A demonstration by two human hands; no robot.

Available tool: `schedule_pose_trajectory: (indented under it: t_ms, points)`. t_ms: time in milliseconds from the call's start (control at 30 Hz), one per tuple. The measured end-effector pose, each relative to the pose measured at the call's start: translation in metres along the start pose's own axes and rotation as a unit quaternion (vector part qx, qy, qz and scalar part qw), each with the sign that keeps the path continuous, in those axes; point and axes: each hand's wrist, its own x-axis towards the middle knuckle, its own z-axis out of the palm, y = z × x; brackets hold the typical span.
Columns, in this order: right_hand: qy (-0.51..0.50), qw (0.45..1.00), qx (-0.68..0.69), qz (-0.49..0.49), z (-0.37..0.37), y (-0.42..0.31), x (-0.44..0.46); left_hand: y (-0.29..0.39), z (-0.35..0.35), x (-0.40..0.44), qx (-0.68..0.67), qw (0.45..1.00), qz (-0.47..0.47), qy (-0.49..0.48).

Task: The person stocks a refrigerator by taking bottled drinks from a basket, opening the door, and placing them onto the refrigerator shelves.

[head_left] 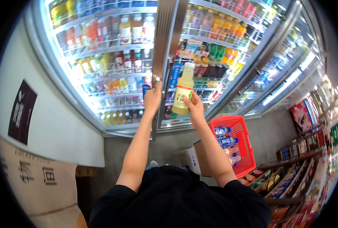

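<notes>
In my right hand (195, 108) is a bottle of pale yellow-green drink (184, 85) with a white cap and a light label, tilted slightly and held near its lower half. My left hand (153, 99) is closed at the metal-framed edge of a fridge door (163, 49), its thumb pointing up along the frame; the fingertips are partly hidden. Behind that hand, lit shelves hold rows of bottled drinks (126, 30). More bottles (203, 66) stand on the shelves behind the held bottle.
A red shopping basket (247, 152) with several bottles (226, 141) sits on the floor to my right, beside a cardboard box (201, 157). Snack shelves (287, 178) line the far right. A white wall panel (58, 114) and a beige printed cloth (39, 186) are at left.
</notes>
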Motion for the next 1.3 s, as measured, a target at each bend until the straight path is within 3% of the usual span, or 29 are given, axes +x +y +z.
schedule_pose_trajectory:
  t_ms: [267, 467, 767, 867, 933, 967, 1033, 1067, 1133, 1200, 1267, 1300]
  points:
    - [-0.093, 0.995, 0.014, 0.015, 0.015, -0.009, -0.047, -0.005, -0.044, -0.108, -0.043, 0.995, -0.05, 0.069]
    - [-0.16, 0.986, 0.041, 0.016, 0.032, -0.005, -0.091, 0.0, -0.086, -0.189, -0.132, 0.982, -0.019, 0.132]
    - [-0.247, 0.967, 0.058, 0.026, 0.072, 0.006, -0.135, -0.016, -0.166, -0.303, -0.154, 0.947, -0.02, 0.281]
    - [-0.258, 0.963, 0.069, 0.04, 0.08, 0.007, -0.142, -0.026, -0.192, -0.325, -0.158, 0.917, -0.011, 0.366]
    - [-0.266, 0.959, 0.078, 0.053, 0.088, 0.005, -0.143, -0.022, -0.206, -0.33, 0.027, 0.778, 0.129, 0.615]
    - [-0.27, 0.958, 0.079, 0.052, 0.092, 0.006, -0.142, -0.02, -0.209, -0.333, 0.028, 0.776, 0.131, 0.616]
    - [-0.275, 0.957, 0.08, 0.048, 0.1, 0.007, -0.138, 0.009, -0.208, -0.346, 0.103, 0.722, 0.147, 0.669]
    - [-0.278, 0.957, 0.074, 0.045, 0.105, 0.007, -0.134, 0.003, -0.206, -0.343, 0.178, 0.698, 0.208, 0.661]
    - [-0.283, 0.956, 0.067, 0.037, 0.117, 0.005, -0.127, 0.008, -0.196, -0.322, 0.134, 0.716, 0.402, 0.555]
    - [-0.29, 0.954, 0.066, 0.049, 0.127, 0.002, -0.121, 0.022, -0.184, -0.3, 0.13, 0.799, 0.386, 0.442]
    - [-0.291, 0.954, 0.059, 0.04, 0.136, 0.004, -0.113, 0.017, -0.188, -0.262, 0.049, 0.91, 0.27, 0.312]
    - [-0.291, 0.954, 0.051, 0.039, 0.14, 0.003, -0.11, 0.012, -0.192, -0.244, 0.015, 0.938, 0.214, 0.274]
